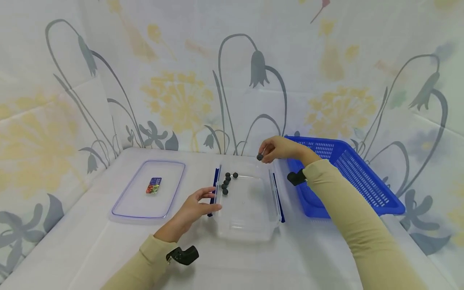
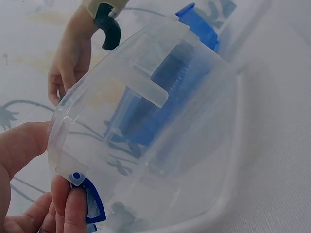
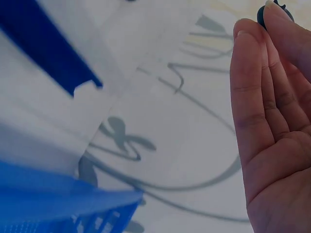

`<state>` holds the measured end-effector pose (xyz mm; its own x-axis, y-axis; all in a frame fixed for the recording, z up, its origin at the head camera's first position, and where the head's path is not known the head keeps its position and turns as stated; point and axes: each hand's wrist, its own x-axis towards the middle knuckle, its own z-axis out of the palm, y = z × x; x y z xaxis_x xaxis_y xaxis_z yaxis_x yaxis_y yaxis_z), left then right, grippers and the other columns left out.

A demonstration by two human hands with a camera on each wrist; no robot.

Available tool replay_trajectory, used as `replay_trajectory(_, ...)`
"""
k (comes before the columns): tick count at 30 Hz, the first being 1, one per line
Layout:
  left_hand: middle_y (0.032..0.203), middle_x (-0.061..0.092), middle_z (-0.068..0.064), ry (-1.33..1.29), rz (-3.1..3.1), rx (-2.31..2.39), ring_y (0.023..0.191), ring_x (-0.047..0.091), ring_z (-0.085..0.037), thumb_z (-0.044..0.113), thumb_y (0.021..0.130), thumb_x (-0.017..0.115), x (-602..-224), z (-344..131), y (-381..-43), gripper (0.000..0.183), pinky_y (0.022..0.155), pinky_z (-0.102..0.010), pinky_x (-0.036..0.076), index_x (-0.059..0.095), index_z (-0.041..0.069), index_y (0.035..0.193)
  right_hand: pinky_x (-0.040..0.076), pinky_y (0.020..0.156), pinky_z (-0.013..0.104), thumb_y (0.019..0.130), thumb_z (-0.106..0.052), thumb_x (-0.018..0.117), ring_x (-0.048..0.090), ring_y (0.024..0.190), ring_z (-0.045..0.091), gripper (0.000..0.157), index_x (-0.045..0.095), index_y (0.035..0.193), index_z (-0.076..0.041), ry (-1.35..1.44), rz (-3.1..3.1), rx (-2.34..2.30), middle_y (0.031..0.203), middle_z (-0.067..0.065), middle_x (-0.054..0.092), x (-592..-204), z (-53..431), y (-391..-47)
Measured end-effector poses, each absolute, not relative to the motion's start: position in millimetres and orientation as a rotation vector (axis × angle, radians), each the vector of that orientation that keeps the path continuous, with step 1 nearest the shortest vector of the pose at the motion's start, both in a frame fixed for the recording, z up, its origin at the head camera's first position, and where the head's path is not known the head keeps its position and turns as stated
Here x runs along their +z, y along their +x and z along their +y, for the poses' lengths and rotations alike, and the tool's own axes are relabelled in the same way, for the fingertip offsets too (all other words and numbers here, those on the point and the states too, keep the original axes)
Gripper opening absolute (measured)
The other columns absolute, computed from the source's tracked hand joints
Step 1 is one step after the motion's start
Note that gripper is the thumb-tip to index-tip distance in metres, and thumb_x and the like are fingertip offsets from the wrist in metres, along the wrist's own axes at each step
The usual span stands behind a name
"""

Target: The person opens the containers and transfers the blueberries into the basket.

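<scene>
My right hand point(image 1: 280, 148) pinches a blueberry point(image 1: 259, 157) between thumb and fingertips, up over the far right corner of a clear plastic container point(image 1: 246, 234). In the right wrist view the small crown on the held blueberry point(image 3: 261, 17) shows beside the thumb. My left hand point(image 1: 192, 207) grips the container's left side, thumb at the rim and fingers at a blue latch point(image 2: 98, 206). Inside the container, several dark blueberries point(image 1: 225, 192) lie along its left side. Blue latches hang folded down on both long sides.
At the right stands a blue perforated basket point(image 1: 357, 177), its inside partly hidden behind my right forearm. A clear lid point(image 1: 135, 205) with a blue seal and a printed label point(image 1: 154, 185) lies on the white table at the left. A flower-patterned cloth point(image 1: 203, 52) hangs behind.
</scene>
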<state>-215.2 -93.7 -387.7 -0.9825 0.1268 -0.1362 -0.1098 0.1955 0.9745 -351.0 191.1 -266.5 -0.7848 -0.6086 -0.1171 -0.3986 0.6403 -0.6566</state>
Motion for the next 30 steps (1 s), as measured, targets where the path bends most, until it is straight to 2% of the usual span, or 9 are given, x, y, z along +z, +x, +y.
replay_trajectory(6, 0.122, 0.052, -0.008, 0.026, 2.281, 1.883, 0.09, 0.056, -0.021, 0.016, 0.076, 0.078, -387.1, -93.9, -217.7, 0.063, 0.082, -0.04, 0.042, 0.05, 0.014, 0.133, 0.048, 0.076, 0.035, 0.082, -0.012, 0.071, 0.06, 0.082, 0.022, 0.028, 0.059, 0.105, 0.0, -0.728, 2.638, -0.915, 0.09, 0.01, 0.064, -265.4, 234.0, -352.8)
replay_trajectory(14, 0.12, 0.054, -0.008, 0.016, 2.289, 1.887, 0.092, 0.055, -0.021, 0.016, 0.075, 0.078, -387.4, -93.5, -217.9, 0.061, 0.075, -0.034, 0.045, 0.052, 0.013, 0.131, 0.046, 0.08, 0.039, 0.083, -0.011, 0.07, 0.057, 0.086, 0.026, 0.028, 0.058, 0.106, -0.001, -0.62, 2.676, -0.975, 0.091, 0.011, 0.059, -278.5, 289.5, -345.5)
replay_trajectory(22, 0.122, 0.053, -0.008, 0.0, 2.284, 1.883, 0.094, 0.054, -0.022, 0.017, 0.075, 0.078, -388.4, -93.7, -216.5, 0.062, 0.076, -0.035, 0.044, 0.052, 0.013, 0.131, 0.047, 0.08, 0.039, 0.083, -0.013, 0.07, 0.059, 0.085, 0.025, 0.034, 0.055, 0.107, 0.005, -0.561, 2.675, -1.008, 0.09, 0.011, 0.06, -294.6, 336.8, -339.9)
replay_trajectory(30, 0.122, 0.053, -0.008, -0.009, 2.28, 1.894, 0.107, 0.049, -0.025, 0.018, 0.075, 0.079, -388.6, -93.4, -217.1, 0.063, 0.079, -0.037, 0.044, 0.051, 0.014, 0.132, 0.048, 0.079, 0.039, 0.083, -0.011, 0.069, 0.06, 0.082, 0.023, 0.036, 0.051, 0.108, 0.009, -0.428, 2.68, -1.024, 0.085, 0.008, 0.062, -309.7, 372.4, -335.7)
